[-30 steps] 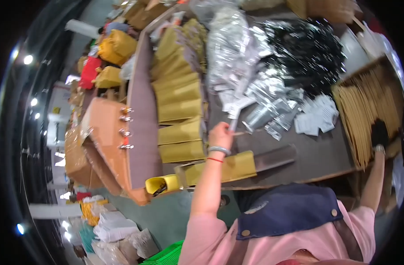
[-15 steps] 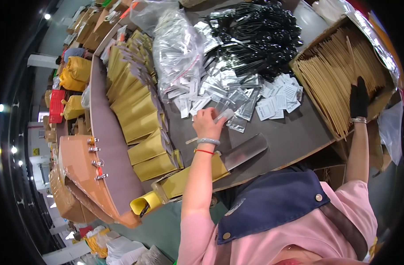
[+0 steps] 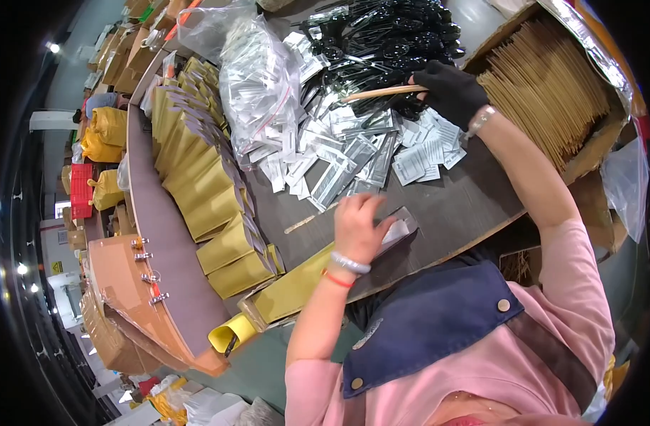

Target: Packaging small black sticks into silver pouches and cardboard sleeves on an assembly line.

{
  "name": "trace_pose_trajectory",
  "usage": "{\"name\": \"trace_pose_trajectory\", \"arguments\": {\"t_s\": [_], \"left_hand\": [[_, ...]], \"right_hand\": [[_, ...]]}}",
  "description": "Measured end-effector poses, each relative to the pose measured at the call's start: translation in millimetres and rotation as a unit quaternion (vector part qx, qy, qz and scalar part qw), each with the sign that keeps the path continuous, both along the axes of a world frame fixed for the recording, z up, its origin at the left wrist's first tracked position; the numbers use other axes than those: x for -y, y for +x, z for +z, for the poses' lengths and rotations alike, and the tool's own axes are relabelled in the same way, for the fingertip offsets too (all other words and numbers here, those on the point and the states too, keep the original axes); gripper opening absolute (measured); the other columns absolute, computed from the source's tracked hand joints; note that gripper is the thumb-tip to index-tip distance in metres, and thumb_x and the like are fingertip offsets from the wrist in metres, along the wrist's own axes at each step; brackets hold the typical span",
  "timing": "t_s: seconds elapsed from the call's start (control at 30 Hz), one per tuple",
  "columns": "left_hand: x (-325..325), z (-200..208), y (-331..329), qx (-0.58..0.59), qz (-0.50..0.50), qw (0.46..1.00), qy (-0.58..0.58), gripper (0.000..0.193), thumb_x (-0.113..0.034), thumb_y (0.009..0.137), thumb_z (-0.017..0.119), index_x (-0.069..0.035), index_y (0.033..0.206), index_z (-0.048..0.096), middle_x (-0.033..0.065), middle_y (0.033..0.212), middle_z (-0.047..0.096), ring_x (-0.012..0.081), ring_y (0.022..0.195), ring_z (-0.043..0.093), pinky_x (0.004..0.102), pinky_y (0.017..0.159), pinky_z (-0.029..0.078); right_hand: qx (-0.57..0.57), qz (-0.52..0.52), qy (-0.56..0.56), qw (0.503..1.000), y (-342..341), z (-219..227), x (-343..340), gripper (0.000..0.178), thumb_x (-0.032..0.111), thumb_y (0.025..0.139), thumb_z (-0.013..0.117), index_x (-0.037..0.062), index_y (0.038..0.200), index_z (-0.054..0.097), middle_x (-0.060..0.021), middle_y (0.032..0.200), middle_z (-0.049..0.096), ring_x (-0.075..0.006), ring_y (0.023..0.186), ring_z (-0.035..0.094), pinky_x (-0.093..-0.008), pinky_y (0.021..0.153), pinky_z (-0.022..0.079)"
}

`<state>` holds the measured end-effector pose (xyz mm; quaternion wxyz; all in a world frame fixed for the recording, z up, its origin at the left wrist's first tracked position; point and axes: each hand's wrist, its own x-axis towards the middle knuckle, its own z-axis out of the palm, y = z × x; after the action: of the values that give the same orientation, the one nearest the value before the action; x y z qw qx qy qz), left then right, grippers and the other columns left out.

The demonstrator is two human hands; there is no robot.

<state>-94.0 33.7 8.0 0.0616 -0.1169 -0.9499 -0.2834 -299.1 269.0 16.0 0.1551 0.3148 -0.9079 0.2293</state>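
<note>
In my black-gloved right hand is a long, thin, tan wooden-looking stick, pointing left over the pile of black plastic spoons. My bare left hand is at the end of a narrow trough, fingers slightly blurred and apart from the thumb. A small whitish packet lies by the thumb. Gold paper lines the trough's left part; a rolled yellow sleeve sticks out of its end. Beyond the left hand are silver packets and white printed packets.
A cardboard box of tan strips stands at the right. A clear bag of packets lies at the back. Stacked gold paper sleeves fill the left side, along a curved padded edge. Another tan strip lies on the table.
My right hand has left the box and swung left with the stick. My left hand has come back from the packet pile to the trough, where a whitish packet now shows.
</note>
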Motion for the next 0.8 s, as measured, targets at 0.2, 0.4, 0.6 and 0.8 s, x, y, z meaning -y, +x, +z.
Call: {"name": "trace_pose_trajectory", "arguments": {"t_s": [0.2, 0.4, 0.6, 0.8], "left_hand": [[-62, -50, -59, 0.024, 0.035, 0.999, -0.024, 0.053, -0.023, 0.062, 0.082, -0.007, 0.107, 0.061, 0.0134, 0.107, 0.057, 0.0336, 0.103, 0.052, 0.0429, 0.087, 0.045], [-59, -47, -57, -0.03, 0.029, 0.997, -0.067, 0.048, -0.022, 0.061, 0.083, -0.012, 0.101, 0.059, 0.0082, 0.101, 0.055, 0.0283, 0.101, 0.05, 0.0407, 0.083, 0.042], [-40, -33, -35, 0.02, 0.014, 0.994, 0.11, 0.019, -0.011, 0.081, 0.066, -0.005, 0.098, 0.064, 0.013, 0.081, 0.067, 0.0299, 0.075, 0.066, 0.0427, 0.07, 0.049], [16, -18, 51, 0.043, 0.087, 0.995, -0.016, 0.023, -0.006, 0.063, 0.072, -0.012, 0.085, 0.071, 0.007, 0.082, 0.063, 0.0302, 0.084, 0.056, 0.0398, 0.074, 0.047]], "right_hand": [[-0.078, 0.057, 0.036, 0.995, -25, -43, 12, 0.028, 0.008, 0.069, 0.068, 0.0114, 0.097, 0.067, -0.0085, 0.092, 0.061, -0.0286, 0.088, 0.063, -0.0396, 0.075, 0.052], [-0.098, 0.024, 0.131, 0.986, -19, -31, 25, 0.008, 0.012, 0.076, 0.06, 0.0116, 0.084, 0.064, -0.0056, 0.088, 0.059, -0.0251, 0.087, 0.061, -0.0384, 0.066, 0.053], [-0.028, 0.013, 0.098, 0.995, -7, 0, 25, 0.012, 0.011, 0.073, 0.067, 0.01, 0.084, 0.064, -0.0084, 0.087, 0.06, -0.0292, 0.082, 0.062, -0.0407, 0.071, 0.051], [0.142, 0.112, -0.007, 0.983, 67, 12, 36, 0.02, 0.011, 0.071, 0.074, 0.0062, 0.088, 0.064, -0.0129, 0.083, 0.059, -0.035, 0.079, 0.06, -0.0409, 0.067, 0.048]]}}
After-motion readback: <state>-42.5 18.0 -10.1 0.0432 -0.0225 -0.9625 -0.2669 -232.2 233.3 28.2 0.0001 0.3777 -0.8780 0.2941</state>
